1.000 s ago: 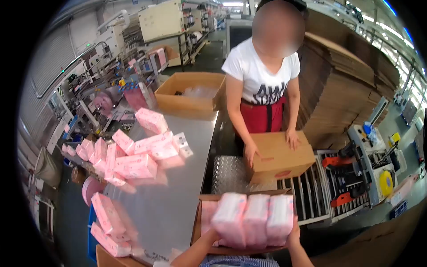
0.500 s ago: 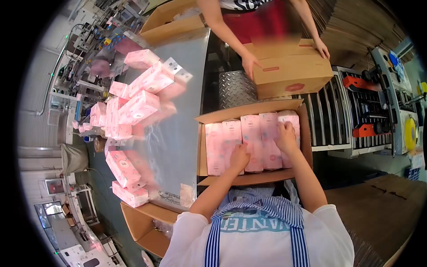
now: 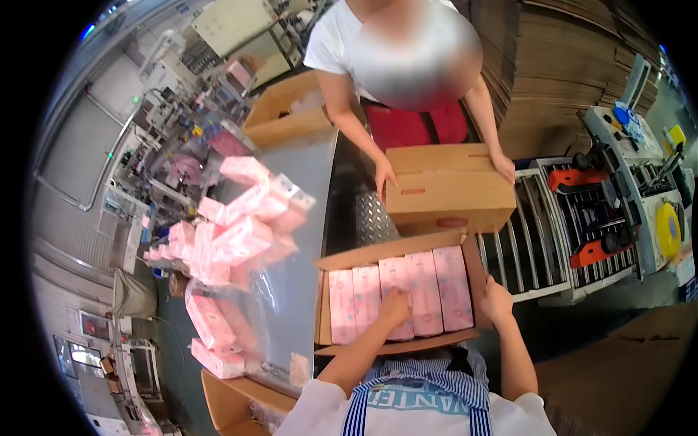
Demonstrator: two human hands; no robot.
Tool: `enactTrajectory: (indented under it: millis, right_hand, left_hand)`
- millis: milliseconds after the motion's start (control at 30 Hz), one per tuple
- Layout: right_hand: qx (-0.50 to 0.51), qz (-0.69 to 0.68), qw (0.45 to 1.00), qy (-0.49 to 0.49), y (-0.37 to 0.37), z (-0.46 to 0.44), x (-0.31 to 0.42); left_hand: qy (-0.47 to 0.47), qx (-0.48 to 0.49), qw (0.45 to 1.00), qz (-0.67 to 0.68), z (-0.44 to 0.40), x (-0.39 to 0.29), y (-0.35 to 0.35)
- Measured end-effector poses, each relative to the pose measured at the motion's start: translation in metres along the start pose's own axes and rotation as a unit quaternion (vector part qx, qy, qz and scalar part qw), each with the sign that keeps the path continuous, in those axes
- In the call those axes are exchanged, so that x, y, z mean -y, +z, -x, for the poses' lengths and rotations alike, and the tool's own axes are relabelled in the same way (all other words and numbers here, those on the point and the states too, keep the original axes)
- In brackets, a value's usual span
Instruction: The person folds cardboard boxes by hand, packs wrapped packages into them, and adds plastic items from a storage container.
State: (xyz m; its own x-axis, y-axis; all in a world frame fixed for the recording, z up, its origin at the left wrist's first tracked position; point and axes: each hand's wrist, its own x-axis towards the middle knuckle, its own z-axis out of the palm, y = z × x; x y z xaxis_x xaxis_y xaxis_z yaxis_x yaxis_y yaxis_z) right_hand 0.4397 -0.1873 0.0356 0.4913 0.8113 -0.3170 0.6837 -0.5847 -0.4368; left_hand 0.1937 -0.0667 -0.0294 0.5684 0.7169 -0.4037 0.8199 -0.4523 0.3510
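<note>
Near the middle, five pink packs (image 3: 425,294) sit inside an open carton (image 3: 349,256). The half-curled left hand (image 3: 395,308) touches the middle pack (image 3: 393,270); the bent right hand (image 3: 496,299) meets the carton's right edge (whether either grips, I cannot tell). Farther off, a co-worker's hands (image 3: 384,176) touch a brown box (image 3: 447,185); loose packs (image 3: 238,243) lie left.

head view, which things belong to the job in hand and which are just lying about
In hand:
open carton, right hand at its side
five pink packs inside, left hand on them
loose pink packs, probably

Seemingly lying about:
stacked cardboard
pale sack
</note>
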Motion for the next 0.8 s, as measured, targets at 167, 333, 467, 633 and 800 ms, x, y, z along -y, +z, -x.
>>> enactTrajectory:
  millis: [167, 333, 467, 633, 800]
  right_hand:
    - [-0.078, -0.033, 0.996, 0.032, -0.009, 0.014, -0.059]
    - [-0.126, 0.026, 0.985, 0.111, -0.017, 0.012, -0.079]
    - [0.019, 0.207, 0.975, 0.079, 0.053, -0.005, -0.075]
    - [0.245, 0.095, 0.963, 0.052, 0.031, 0.012, -0.091]
    - [0.407, 0.156, 0.868, -0.239, -0.031, 0.046, -0.055]
  left_hand:
    - [0.086, -0.026, 0.993, 0.080, -0.009, 0.052, 0.008]
    - [-0.086, -0.256, 0.961, -0.068, 0.053, 0.083, -0.029]
    - [-0.339, -0.185, 0.913, 0.130, 0.060, 0.145, -0.009]
    - [-0.137, -0.009, 0.988, 0.068, 0.060, 0.038, -0.051]
    - [0.102, -0.050, 0.991, -0.064, 0.029, -0.005, 0.010]
